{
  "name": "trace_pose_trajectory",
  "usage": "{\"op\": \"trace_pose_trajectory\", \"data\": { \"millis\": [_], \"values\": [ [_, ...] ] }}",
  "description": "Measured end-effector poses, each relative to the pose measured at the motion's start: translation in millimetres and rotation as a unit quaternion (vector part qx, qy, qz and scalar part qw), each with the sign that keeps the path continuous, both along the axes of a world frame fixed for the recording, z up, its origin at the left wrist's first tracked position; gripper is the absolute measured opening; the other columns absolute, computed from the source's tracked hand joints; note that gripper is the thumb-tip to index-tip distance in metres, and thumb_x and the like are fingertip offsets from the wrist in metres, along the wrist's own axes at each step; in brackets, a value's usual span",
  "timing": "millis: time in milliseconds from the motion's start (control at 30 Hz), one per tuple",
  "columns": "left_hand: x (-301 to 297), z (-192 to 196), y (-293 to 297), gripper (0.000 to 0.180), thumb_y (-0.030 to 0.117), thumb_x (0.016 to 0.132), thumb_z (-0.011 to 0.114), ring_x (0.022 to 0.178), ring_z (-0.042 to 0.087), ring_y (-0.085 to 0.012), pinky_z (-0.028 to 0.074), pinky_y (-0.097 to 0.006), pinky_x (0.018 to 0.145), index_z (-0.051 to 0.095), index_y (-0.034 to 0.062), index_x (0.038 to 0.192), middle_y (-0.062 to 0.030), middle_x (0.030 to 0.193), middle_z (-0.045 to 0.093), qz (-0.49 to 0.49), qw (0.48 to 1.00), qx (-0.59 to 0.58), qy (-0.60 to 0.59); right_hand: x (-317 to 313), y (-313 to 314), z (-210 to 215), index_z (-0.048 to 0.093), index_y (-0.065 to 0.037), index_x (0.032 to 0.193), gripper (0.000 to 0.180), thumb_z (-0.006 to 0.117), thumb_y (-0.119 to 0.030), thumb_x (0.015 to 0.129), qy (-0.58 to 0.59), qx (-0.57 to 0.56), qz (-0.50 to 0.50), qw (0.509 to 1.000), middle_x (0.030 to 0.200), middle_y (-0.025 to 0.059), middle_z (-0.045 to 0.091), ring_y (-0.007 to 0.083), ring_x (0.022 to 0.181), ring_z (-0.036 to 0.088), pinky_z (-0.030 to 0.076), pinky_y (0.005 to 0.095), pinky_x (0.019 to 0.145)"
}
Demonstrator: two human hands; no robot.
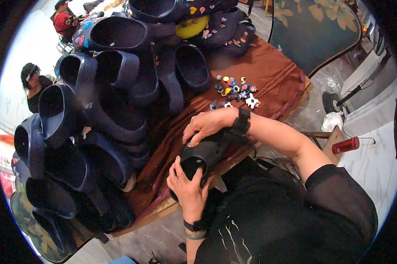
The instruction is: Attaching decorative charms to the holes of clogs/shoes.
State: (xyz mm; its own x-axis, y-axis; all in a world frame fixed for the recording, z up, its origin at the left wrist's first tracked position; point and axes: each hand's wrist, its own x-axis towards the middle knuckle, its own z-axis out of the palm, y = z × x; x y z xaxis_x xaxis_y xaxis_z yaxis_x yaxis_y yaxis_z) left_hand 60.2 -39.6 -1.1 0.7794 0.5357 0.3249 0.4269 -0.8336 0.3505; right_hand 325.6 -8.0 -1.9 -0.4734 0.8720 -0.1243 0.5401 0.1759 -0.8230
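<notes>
A black clog (207,152) lies at the table's front edge, close to my body. My left hand (189,187) grips it at the opening, with the thumb side reaching inside and the other fingers along the outer rim. Over the toe end, my right hand (211,124) curls with thumb and fingertips pressed at a small red-and-white shoe charm (189,144) on the clog's upper. The fingers partly cover that charm. Just beyond my right wrist, a loose pile of colourful shoe charms (236,88) is spread on the brown cloth (273,66).
Dark navy clogs (119,88) are stacked high along the left and back of the table, some with charms fitted. A yellow piece (192,27) sits among them. A red cylinder (346,145) lies at the right. Two people (33,88) are at the far left.
</notes>
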Motion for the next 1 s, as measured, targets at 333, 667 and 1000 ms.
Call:
{"op": "trace_pose_trajectory", "data": {
  "millis": [333, 667, 1000],
  "values": [
    [-2.8, 0.1, -0.4, 0.043, 0.029, 0.071, 0.084, 0.135, 0.034, -0.0461, 0.029, -0.054, 0.108, 0.067, 0.0128, 0.107, -0.0239, 0.153, 0.032, 0.014, 1.000, -0.024, 0.008, -35.7, -11.9, -7.0, 0.069, -0.013, 0.096, 0.029, 0.048, -0.034, 0.100, -0.152, 0.171, -0.164, 0.960, 0.084, 0.0132, 0.066, 0.0358, 0.087, 0.063, 0.049, 0.0478, 0.077],
    [-4.5, 0.5, 4.1, 0.062, 0.035, 0.067, 0.088, 0.132, 0.040, -0.0419, 0.031, -0.050, 0.109, 0.064, 0.0066, 0.118, -0.0235, 0.146, 0.042, 0.014, 0.995, -0.084, -0.055, -23.4, -22.4, -28.2, 0.072, -0.009, 0.098, 0.032, 0.053, -0.034, 0.100, 0.185, 0.159, -0.352, 0.904, 0.087, 0.0112, 0.071, 0.0263, 0.076, 0.067, 0.052, 0.0377, 0.068],
    [0.7, -14.0, -2.6, 0.037, 0.031, 0.075, 0.082, 0.128, 0.044, -0.0422, 0.034, -0.052, 0.102, 0.071, 0.0071, 0.101, -0.0236, 0.145, 0.042, 0.086, 0.995, 0.017, -0.036, 29.7, -118.4, -47.4, 0.068, 0.000, 0.108, 0.025, 0.059, -0.022, 0.099, 0.095, 0.198, -0.587, 0.779, 0.096, 0.0107, 0.073, 0.0150, 0.087, 0.068, 0.052, 0.0295, 0.077]
  ]
}}
